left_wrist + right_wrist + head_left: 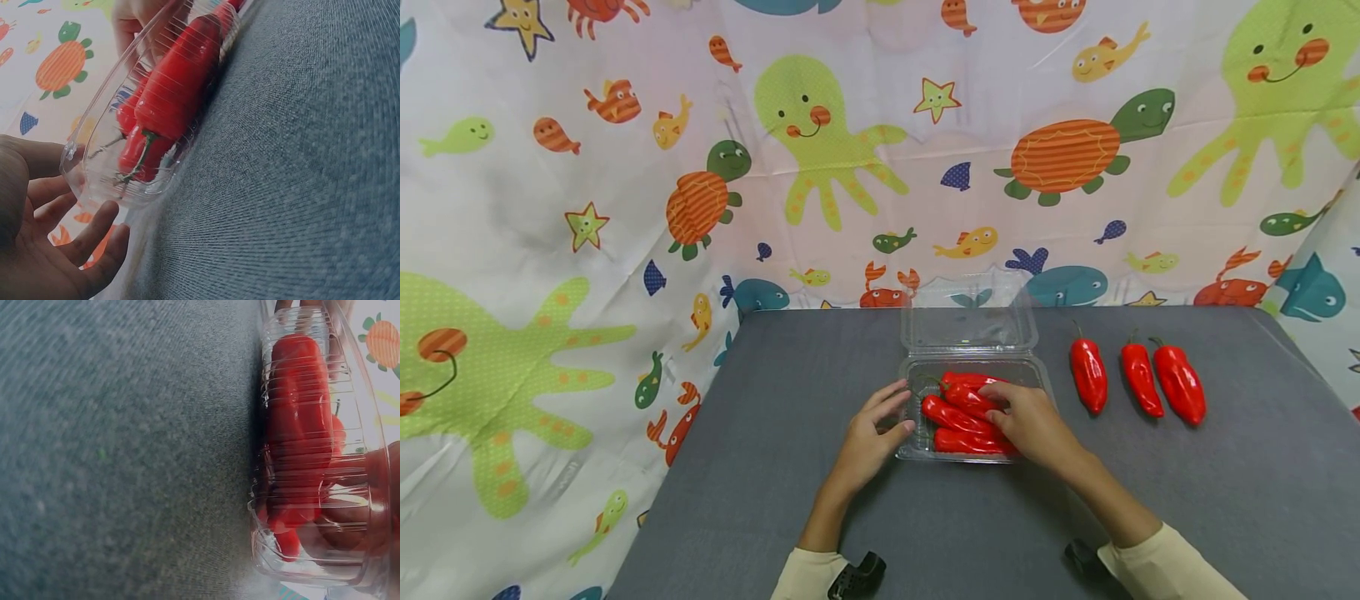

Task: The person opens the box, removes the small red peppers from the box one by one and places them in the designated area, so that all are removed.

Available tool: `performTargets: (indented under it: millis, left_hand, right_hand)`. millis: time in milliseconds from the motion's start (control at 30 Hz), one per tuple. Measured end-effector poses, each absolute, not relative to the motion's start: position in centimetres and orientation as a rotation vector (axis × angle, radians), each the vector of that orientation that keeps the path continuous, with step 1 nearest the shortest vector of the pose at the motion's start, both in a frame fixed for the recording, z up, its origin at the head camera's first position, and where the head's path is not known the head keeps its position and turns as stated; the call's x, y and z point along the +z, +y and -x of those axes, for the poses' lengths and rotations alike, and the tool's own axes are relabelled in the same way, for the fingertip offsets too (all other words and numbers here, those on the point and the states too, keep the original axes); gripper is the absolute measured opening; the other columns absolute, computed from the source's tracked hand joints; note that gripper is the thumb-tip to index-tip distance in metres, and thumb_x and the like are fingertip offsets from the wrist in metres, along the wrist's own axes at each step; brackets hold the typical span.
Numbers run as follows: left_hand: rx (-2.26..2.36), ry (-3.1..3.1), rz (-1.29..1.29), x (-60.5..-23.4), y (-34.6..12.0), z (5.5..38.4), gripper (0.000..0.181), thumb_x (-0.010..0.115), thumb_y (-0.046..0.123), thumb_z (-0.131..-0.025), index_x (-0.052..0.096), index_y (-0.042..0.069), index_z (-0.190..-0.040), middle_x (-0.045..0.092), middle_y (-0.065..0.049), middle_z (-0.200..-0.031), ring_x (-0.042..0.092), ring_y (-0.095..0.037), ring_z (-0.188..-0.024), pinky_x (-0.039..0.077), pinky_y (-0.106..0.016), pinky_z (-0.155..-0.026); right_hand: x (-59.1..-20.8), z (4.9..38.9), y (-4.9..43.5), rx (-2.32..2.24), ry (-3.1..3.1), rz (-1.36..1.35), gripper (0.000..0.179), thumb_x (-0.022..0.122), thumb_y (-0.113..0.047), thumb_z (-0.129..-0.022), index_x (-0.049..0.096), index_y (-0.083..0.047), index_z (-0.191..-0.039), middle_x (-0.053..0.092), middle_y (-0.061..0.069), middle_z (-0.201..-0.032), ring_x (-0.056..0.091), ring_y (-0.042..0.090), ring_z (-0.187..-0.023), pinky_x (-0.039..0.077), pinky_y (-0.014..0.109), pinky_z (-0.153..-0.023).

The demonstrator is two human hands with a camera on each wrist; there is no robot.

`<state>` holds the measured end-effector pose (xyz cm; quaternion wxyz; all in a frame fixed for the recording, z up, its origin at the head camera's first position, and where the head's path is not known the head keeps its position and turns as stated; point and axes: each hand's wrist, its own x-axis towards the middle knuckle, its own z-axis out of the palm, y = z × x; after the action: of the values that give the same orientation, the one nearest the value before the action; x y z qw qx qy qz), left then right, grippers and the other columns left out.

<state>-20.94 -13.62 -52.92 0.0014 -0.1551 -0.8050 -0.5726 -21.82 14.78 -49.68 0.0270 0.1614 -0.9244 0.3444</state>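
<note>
A clear plastic clamshell box (916, 455) stands with its lid (970, 329) folded back, and several glossy red peppers (958, 417) lie inside it. My right hand (1037, 427) reaches in over the right side, thumb and index finger pinching the right end of one red pepper (964, 398). Through the ribbed wall in the right wrist view, its fingers show low among the peppers (300, 406). At the box's left side is my left hand (863, 442), fingers loosely spread. The left wrist view shows that hand (59, 250) right at the box's rim (100, 112).
To the right of the box, three more red peppers (1088, 375) lie in a loose row on the grey cloth-covered table (805, 375). Behind and left of the table hangs a curtain (865, 275) printed with sea animals.
</note>
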Motion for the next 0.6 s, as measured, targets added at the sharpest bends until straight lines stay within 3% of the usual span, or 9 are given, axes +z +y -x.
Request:
performTargets:
  millis: [100, 300, 600]
  left_hand:
    - [-1.8, -2.526, 0.486, -52.9, -13.6, 20.9, 0.051, 0.075, 0.015, -0.098, 0.064, 0.005, -0.146, 0.051, 0.001, -0.161, 0.065, -0.029, -0.126, 0.055, -0.043, -0.098]
    - [-1.802, -2.54, 0.476, -52.8, -13.5, 20.9, 0.051, 0.075, 0.016, -0.098, 0.064, 0.006, -0.147, 0.051, 0.005, -0.161, 0.065, -0.028, -0.127, 0.054, -0.046, -0.1]
    - [-1.801, -2.523, 0.495, -52.9, -13.6, 20.9, 0.05, 0.075, 0.014, -0.098, 0.063, 0.003, -0.146, 0.051, 0.0, -0.161, 0.065, -0.03, -0.126, 0.055, -0.043, -0.098]
  right_hand:
    - [-49.6, 21.8, 14.8, 1.072, -2.857, -0.499, 0.036, 0.081, -0.005, -0.091, 0.075, -0.003, -0.127, 0.076, 0.016, -0.12, 0.067, 0.026, -0.095, 0.057, 0.03, -0.072]
    - [-49.5, 21.8, 14.8, 1.137, -2.849, -0.485, 0.037, 0.081, -0.007, -0.092, 0.073, -0.003, -0.128, 0.075, 0.018, -0.123, 0.07, 0.034, -0.107, 0.061, 0.051, -0.09]
    - [-48.1, 21.2, 15.3, 1.246, -2.797, -0.394, 0.04, 0.08, -0.005, -0.092, 0.071, -0.003, -0.131, 0.077, 0.018, -0.12, 0.071, 0.033, -0.101, 0.063, 0.042, -0.079]
